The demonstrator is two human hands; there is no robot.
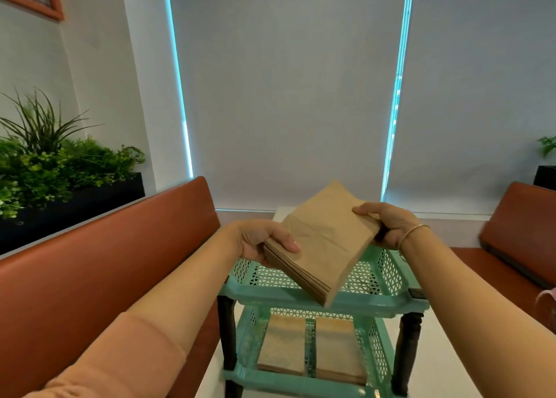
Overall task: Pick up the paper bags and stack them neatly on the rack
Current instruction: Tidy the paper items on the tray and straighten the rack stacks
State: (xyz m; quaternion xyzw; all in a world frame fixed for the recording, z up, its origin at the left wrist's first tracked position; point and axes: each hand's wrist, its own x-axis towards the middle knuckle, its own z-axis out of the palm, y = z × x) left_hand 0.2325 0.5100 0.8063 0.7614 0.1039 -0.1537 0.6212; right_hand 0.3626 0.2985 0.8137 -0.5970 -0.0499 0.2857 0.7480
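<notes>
Both hands pinch a stack of paper bags [320, 241], held tilted above the teal rack [388, 304]: left hand [258, 241] grips the near-left corner, right hand [388, 226] the far-right edge. Top shelf open underneath. Lower shelf holds two bag stacks [313, 346]. Red benches [90, 277] flank both sides.

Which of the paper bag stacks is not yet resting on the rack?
The stack gripped by left hand and right hand above the top shelf. Two other stacks lie on the lower shelf.
</notes>
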